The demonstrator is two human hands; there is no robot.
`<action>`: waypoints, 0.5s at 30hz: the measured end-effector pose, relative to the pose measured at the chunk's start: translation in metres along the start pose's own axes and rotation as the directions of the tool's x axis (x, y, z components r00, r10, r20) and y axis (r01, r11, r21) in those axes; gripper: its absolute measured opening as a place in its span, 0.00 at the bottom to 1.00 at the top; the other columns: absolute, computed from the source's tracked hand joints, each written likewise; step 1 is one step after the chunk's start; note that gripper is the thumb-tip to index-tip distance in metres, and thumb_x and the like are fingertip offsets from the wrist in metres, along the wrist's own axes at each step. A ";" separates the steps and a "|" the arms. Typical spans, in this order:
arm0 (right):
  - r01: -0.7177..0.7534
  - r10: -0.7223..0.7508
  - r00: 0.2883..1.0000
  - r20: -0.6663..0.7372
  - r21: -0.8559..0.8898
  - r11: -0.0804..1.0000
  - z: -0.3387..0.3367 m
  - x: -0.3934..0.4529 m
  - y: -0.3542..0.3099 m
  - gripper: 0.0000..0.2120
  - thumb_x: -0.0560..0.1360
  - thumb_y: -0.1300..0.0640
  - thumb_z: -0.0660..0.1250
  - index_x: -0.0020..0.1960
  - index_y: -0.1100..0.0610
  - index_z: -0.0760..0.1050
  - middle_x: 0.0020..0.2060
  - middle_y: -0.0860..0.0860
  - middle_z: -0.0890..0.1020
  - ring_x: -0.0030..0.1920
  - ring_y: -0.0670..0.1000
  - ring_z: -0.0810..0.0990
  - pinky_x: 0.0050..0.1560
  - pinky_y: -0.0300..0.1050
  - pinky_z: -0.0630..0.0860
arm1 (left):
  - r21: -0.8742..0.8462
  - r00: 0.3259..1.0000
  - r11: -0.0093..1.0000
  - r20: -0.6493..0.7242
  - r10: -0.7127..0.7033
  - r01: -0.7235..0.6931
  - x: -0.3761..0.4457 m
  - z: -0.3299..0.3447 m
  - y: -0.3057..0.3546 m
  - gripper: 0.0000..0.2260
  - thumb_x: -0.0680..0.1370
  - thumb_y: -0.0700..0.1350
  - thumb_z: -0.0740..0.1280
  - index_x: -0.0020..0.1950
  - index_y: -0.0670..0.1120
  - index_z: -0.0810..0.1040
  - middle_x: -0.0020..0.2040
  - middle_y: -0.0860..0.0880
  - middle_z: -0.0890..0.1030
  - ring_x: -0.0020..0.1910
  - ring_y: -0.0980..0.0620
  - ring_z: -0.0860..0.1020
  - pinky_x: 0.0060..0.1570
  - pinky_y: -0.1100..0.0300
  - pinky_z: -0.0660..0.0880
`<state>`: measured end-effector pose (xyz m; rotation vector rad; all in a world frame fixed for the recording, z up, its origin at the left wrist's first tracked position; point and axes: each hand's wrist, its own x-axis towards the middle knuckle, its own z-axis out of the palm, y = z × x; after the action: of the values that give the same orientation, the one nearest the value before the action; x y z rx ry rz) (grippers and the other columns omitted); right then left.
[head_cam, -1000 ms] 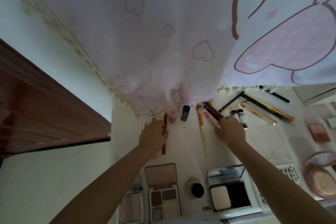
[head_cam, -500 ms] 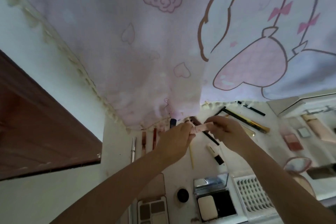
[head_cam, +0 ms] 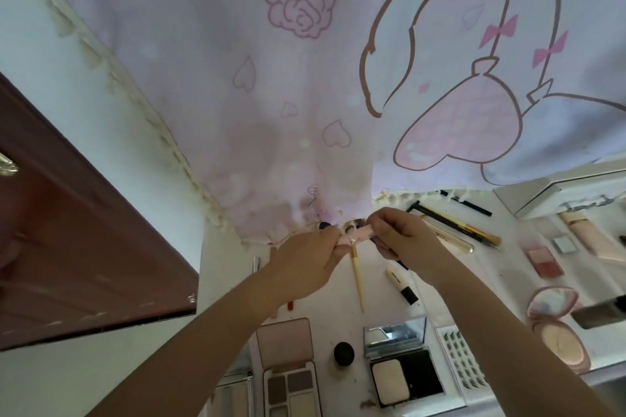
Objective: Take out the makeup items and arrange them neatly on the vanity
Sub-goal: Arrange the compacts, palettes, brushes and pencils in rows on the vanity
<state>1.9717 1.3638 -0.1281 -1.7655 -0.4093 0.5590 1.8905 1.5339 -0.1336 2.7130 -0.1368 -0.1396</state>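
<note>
Pink tube (head_cam: 364,233): we see this small cosmetic item held above the white table (head_cam: 437,294), near its back edge, between both hands. The left hand (head_cam: 305,267) pinches the tube's left end with curled fingertips; the right hand (head_cam: 403,237) curls its fingers around the right end. We cannot tell whether the cap is on or partly off, as the fingers cover the joint.

Directly beneath the hands, a yellow-handled brush (head_cam: 357,281) lies on the table with its handle pointing toward us. Just right of it, a cream tube with a black cap (head_cam: 401,284) lies at an angle. Further right, near the back edge, we note a long black-and-gold brush (head_cam: 454,226) and a thin black pencil (head_cam: 469,202). A red pencil end (head_cam: 290,305) shows below the left wrist, and a slim silver stick (head_cam: 256,264) lies left of that hand.

Along the near edge, from left to right, we find an open eyeshadow palette (head_cam: 291,382), a small round black pot (head_cam: 343,353), an open compact with a mirror lid (head_cam: 403,372) and a tray of false lashes (head_cam: 462,362). At the right sit an open round pink powder compact (head_cam: 555,325) and a pink blush pan (head_cam: 543,261).

A pink cartoon-print curtain (head_cam: 305,78) hangs behind the table, its hem touching the back edge. A brown wooden door (head_cam: 78,240) stands at the left.
</note>
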 end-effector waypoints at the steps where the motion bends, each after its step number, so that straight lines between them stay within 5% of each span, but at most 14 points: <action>1: 0.001 0.004 0.993 -0.122 0.036 0.999 -0.011 0.002 0.001 0.14 0.79 0.64 0.56 0.37 0.56 0.72 0.19 0.44 0.68 0.22 0.42 0.63 0.26 0.35 0.61 | -0.038 0.999 0.998 0.012 -0.051 0.051 -0.003 -0.003 -0.008 0.12 0.82 0.48 0.52 0.52 0.42 0.71 0.38 0.48 0.73 0.36 0.50 0.69 0.35 0.59 0.62; 4: 0.037 0.015 0.901 -0.433 0.111 0.993 -0.054 0.003 -0.003 0.12 0.78 0.63 0.57 0.36 0.57 0.71 0.22 0.45 0.66 0.24 0.46 0.62 0.29 0.39 0.60 | -0.080 0.982 0.978 0.022 -0.190 0.191 -0.016 -0.006 -0.037 0.10 0.82 0.48 0.53 0.41 0.52 0.65 0.32 0.54 0.68 0.32 0.54 0.68 0.31 0.62 0.61; 8: 0.009 -0.032 0.964 -0.263 -0.088 0.996 -0.033 0.005 -0.006 0.09 0.78 0.64 0.56 0.42 0.61 0.72 0.25 0.50 0.67 0.24 0.45 0.64 0.30 0.39 0.62 | -0.137 0.990 0.981 -0.007 -0.138 0.135 -0.013 0.003 -0.027 0.09 0.82 0.47 0.53 0.44 0.48 0.68 0.30 0.55 0.66 0.28 0.59 0.64 0.29 0.66 0.60; 15: 0.018 -0.019 1.000 -0.024 -0.047 0.999 0.006 -0.002 0.001 0.10 0.79 0.63 0.55 0.42 0.60 0.72 0.24 0.49 0.69 0.22 0.42 0.64 0.27 0.33 0.62 | -0.227 0.993 0.968 -0.017 -0.116 0.109 -0.009 0.015 -0.005 0.13 0.81 0.48 0.54 0.36 0.52 0.61 0.30 0.55 0.65 0.29 0.59 0.64 0.35 0.58 0.59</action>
<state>1.9665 1.3666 -0.1301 -1.8095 -0.4246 0.5179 1.8805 1.5334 -0.1491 2.4943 0.0410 -0.1381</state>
